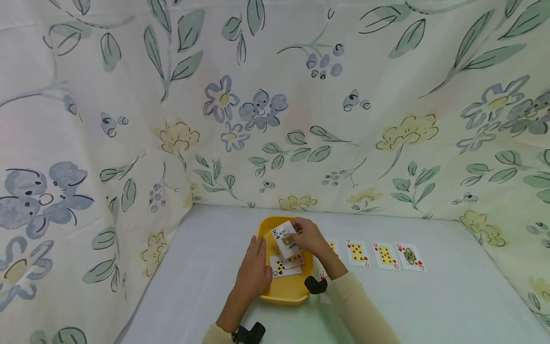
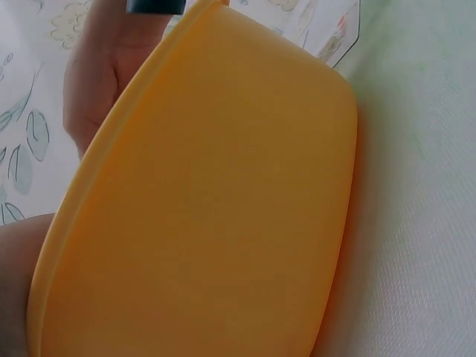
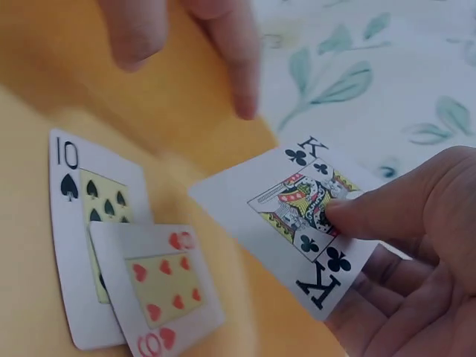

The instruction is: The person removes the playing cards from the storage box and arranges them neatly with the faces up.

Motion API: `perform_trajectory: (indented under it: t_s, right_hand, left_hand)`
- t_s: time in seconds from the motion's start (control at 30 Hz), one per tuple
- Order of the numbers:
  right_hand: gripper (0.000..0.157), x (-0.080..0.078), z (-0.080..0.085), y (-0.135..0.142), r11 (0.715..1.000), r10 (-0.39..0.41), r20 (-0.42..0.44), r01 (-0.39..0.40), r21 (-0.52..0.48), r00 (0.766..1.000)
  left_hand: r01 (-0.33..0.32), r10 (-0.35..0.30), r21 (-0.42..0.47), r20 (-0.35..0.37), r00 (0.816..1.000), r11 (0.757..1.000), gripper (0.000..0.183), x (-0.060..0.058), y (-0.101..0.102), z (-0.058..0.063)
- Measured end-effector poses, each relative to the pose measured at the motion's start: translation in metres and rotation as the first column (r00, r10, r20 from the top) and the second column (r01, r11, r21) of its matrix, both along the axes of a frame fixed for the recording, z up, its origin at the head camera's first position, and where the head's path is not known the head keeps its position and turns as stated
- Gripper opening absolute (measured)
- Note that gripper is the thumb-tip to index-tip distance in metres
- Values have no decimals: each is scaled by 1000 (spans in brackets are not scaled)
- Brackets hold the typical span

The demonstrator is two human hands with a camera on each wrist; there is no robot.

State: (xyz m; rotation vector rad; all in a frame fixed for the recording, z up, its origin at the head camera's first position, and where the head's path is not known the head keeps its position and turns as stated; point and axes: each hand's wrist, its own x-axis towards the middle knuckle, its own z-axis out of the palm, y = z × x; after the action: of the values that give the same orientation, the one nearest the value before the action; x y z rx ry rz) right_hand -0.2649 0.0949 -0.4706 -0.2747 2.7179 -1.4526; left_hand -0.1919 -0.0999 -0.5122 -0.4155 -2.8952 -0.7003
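My right hand (image 1: 307, 236) pinches a king of clubs (image 3: 297, 208), thumb on its face and fingers behind. It holds this card tilted over the yellow plastic tray (image 1: 285, 291). Inside the tray lie a ten of spades (image 3: 74, 260) and a six of hearts (image 3: 167, 286), which overlaps the ten. My left hand (image 1: 253, 270) rests at the tray's left rim with its fingers fairly straight. Two of its fingertips (image 3: 242, 97) show above the tray in the right wrist view. The tray's outer wall (image 2: 201, 186) fills most of the left wrist view.
Right of the tray, a seven of hearts (image 1: 358, 253), a red nine (image 1: 386, 256) and a red queen (image 1: 410, 257) lie face up in a row on the white table (image 1: 464, 291). My right arm partly covers a red jack (image 1: 323, 274). A floral cloth (image 1: 301, 167) hangs behind.
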Motion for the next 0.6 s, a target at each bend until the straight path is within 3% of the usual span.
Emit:
perform_trajectory:
  t_s: [0.23,0.6]
  right_hand:
    - [17,10,4,26,986,-79,5,79,-145,997]
    - [24,32,-1,55,971,-184,88,195,-140,979]
  left_hand:
    - [-21,21,-1,25,999,1000,69,-1,0,3]
    - [-13,13,-12,17,1000,1000,70,-1,1,1]
